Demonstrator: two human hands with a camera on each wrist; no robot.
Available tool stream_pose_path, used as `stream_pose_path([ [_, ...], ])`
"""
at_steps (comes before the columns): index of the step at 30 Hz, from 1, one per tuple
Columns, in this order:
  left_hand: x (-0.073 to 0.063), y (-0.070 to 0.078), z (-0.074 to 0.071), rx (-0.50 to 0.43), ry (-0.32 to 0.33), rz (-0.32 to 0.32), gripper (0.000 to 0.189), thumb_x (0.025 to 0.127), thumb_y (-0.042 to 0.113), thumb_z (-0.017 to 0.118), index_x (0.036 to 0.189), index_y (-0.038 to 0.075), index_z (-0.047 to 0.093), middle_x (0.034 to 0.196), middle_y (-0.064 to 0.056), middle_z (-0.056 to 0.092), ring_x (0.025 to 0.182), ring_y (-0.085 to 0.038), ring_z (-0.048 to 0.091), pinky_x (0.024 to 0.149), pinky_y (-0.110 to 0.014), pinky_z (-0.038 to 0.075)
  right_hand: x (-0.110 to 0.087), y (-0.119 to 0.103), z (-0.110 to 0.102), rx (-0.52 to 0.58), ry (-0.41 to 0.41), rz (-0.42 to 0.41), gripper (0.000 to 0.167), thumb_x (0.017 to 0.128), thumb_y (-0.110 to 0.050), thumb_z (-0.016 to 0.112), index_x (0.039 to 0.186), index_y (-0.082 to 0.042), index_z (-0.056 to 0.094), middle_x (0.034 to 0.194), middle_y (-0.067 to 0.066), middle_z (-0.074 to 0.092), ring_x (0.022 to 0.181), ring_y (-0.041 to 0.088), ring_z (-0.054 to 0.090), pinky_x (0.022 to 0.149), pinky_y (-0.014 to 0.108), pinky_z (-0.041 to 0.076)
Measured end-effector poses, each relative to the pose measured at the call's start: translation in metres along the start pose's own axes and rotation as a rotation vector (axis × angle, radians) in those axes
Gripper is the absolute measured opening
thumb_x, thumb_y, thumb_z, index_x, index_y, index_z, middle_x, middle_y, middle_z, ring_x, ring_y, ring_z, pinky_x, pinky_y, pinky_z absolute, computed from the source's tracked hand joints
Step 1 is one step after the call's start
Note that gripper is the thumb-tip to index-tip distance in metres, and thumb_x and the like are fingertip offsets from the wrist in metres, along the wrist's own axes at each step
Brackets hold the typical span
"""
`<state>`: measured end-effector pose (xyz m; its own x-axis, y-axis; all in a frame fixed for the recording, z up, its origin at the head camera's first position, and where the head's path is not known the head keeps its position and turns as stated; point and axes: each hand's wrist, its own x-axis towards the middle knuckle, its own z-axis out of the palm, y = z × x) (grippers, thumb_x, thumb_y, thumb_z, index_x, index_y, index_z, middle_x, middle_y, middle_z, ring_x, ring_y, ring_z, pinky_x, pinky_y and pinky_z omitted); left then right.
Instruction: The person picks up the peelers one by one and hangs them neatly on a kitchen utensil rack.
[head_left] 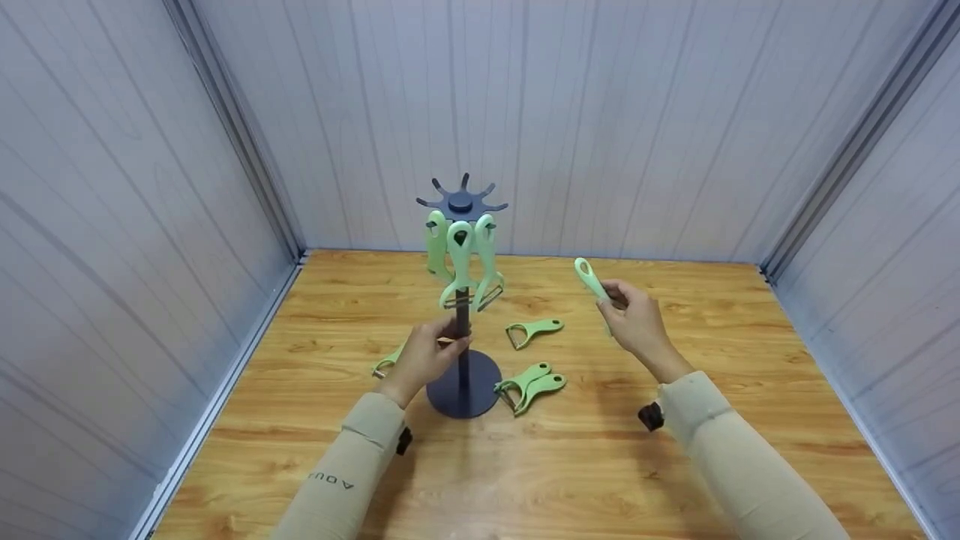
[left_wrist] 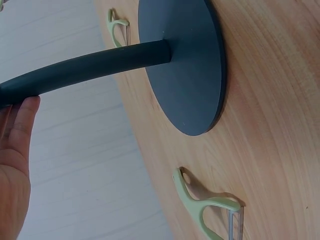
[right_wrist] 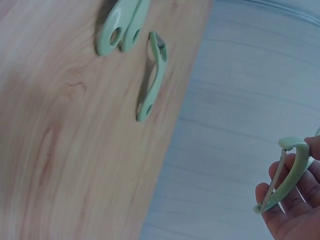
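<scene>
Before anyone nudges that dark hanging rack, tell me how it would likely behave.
The dark hanging rack would probably tip if pushed near its hooks, being tall. Pushed low, it may slide instead, since its round base lies flat. The three hanging Y-peelers would likely swing, held only at their handles.

Place: seemed a small work booth
Walls (head_left: pixel 615 112): pale panels enclosed three sides
Metal strips (head_left: pixel 237 127): lined both back corners
Wood-grain surface (head_left: pixel 540 480): filled the space between
</scene>
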<state>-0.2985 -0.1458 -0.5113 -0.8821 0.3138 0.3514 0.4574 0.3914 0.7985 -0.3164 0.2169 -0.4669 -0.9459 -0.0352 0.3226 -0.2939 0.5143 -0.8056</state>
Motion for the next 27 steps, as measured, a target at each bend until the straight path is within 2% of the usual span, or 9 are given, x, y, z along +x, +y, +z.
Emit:
stream_pose_path([
  [4,0.001,0.0,0.001,-0.002,-0.001,-0.013,0.01,0.105,0.005,0.071,0.113,0.009,0.074,0.11,-0.011,0.08,0.106,-0.026,0.078,0.087,-0.039,0.069,0.0,-0.01,0.0,0.009,0.007,-0.033,0.031,0.107,0.0,0.064,0.136,0.008,0.067,0.13,0.028,0.073,0.12,0.04,0.073,0.106,0.048,0.062],
  [8,0.001,0.001,0.001,-0.004,-0.005,-0.028,0.011,0.105,0.004,0.071,0.115,0.008,0.074,0.113,-0.016,0.08,0.107,-0.028,0.078,0.088,-0.041,0.069,-0.001,-0.02,0.0,0.028,0.02,-0.068,0.03,0.106,0.001,0.066,0.135,0.008,0.068,0.129,0.027,0.074,0.119,0.039,0.074,0.1,0.03,0.063],
  [11,0.001,0.003,0.001,-0.003,-0.009,-0.037,0.011,0.106,0.006,0.071,0.116,0.008,0.075,0.113,-0.017,0.079,0.108,-0.029,0.077,0.089,-0.042,0.069,-0.002,-0.029,0.001,0.041,0.029,-0.095,0.03,0.105,0.002,0.067,0.134,0.008,0.069,0.127,0.026,0.075,0.117,0.038,0.075,0.093,0.017,0.06],
  [13,0.001,0.004,0.001,-0.002,-0.013,-0.039,0.01,0.106,0.007,0.071,0.115,0.008,0.075,0.112,-0.015,0.079,0.108,-0.029,0.077,0.089,-0.042,0.069,-0.002,-0.034,0.002,0.049,0.031,-0.11,0.03,0.105,0.002,0.068,0.134,0.007,0.07,0.126,0.026,0.075,0.117,0.038,0.075,0.089,0.012,0.057],
  [18,0.002,0.002,0.001,-0.001,-0.015,-0.021,0.009,0.106,0.006,0.07,0.114,0.007,0.074,0.112,-0.018,0.079,0.107,-0.03,0.078,0.089,-0.042,0.069,-0.003,-0.046,0.004,0.054,0.038,-0.135,0.03,0.104,0.001,0.069,0.134,0.006,0.07,0.125,0.026,0.075,0.115,0.038,0.075,0.082,0.008,0.054],
  [25,0.0,0.001,0.0,-0.001,-0.009,-0.039,0.011,0.105,0.005,0.071,0.115,0.008,0.074,0.112,-0.015,0.079,0.107,-0.028,0.077,0.087,-0.042,0.069,-0.004,-0.063,0.006,0.067,0.047,-0.171,0.03,0.104,0.001,0.07,0.134,0.005,0.071,0.125,0.023,0.077,0.113,0.036,0.076,0.077,0.014,0.055],
  [27,0.0,0.001,0.0,-0.003,-0.009,-0.04,0.011,0.105,0.005,0.071,0.115,0.007,0.074,0.112,-0.018,0.079,0.107,-0.029,0.077,0.088,-0.044,0.069,-0.004,-0.068,0.007,0.067,0.054,-0.186,0.03,0.103,0.001,0.071,0.133,0.004,0.072,0.125,0.023,0.077,0.113,0.036,0.076,0.075,0.015,0.053],
])
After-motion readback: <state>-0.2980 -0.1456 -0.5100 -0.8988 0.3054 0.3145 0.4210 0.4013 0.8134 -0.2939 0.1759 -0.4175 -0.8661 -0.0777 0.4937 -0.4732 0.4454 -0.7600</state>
